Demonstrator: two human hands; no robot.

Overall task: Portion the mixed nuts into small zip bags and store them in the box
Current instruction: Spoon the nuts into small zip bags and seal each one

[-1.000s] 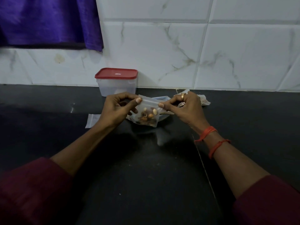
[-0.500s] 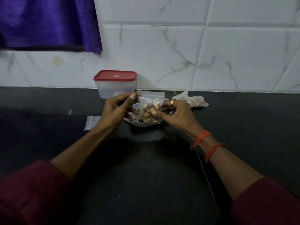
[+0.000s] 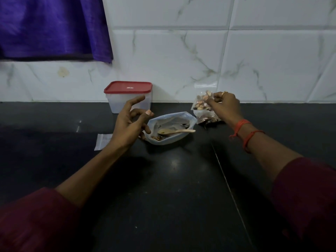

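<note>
The right hand [image 3: 224, 104] is gripping a filled zip bag [image 3: 202, 101] over another bag [image 3: 207, 118] on the tabletop [image 3: 172, 188], the left hand [image 3: 130, 124] is hanging loosely spread and empty, and the box [image 3: 129, 97] is standing lidded, so storing remains.

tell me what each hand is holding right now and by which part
The right hand holds a small filled nut bag, pinched at its upper right edge. The left hand is open and holds nothing.

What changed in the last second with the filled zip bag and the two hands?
The left hand let go of the filled bag and now hangs open over the counter. The right hand alone carried the bag right and back, over the other filled bags by the wall. This uncovers the big nut bag with its spoon. The box stays lidded; the empty bag has not moved.
</note>
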